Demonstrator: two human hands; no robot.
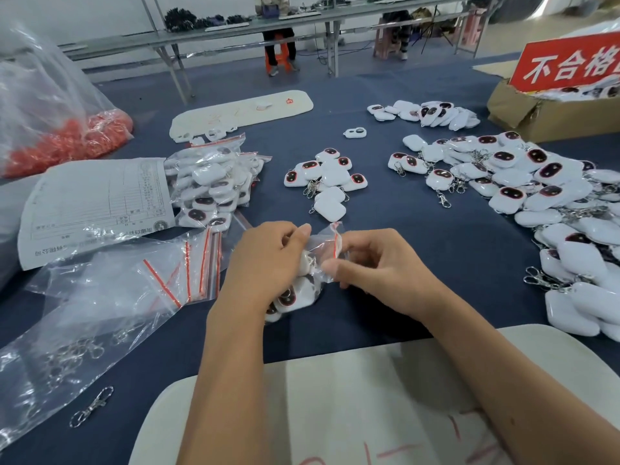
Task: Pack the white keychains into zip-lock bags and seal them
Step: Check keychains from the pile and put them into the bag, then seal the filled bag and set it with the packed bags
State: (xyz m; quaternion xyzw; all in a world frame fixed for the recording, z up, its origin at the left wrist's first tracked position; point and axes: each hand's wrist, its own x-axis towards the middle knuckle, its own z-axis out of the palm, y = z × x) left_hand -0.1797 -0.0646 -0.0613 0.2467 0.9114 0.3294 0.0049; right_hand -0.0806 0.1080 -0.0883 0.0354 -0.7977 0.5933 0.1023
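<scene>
— Both hands are on one zip-lock bag [323, 253] at the near middle of the blue table [436, 250]. The left hand [268, 260] curls round its filled lower part, where white keychains [290, 295] show through the plastic. The right hand [370, 263] pinches the mouth by the red seal strip [336, 245].

— So what could go wrong here?

— I'd guess the strip may close only partway. The plastic looks bunched at the mouth, and a metal clasp caught in the track would leave a gap.

— And the loose stock?

— A small cluster of keychains [327, 181] lies just beyond the hands, a big heap [553, 203] to the right. Filled bags [214, 186] are stacked far left, empty bags [188, 273] near left. A careless sweep of the right forearm could drag the heap's near edge toward the table edge.

— Anything else?

— The red-signed cardboard box [543, 112] at far right holds similar pieces; good ones could get mixed in.
</scene>
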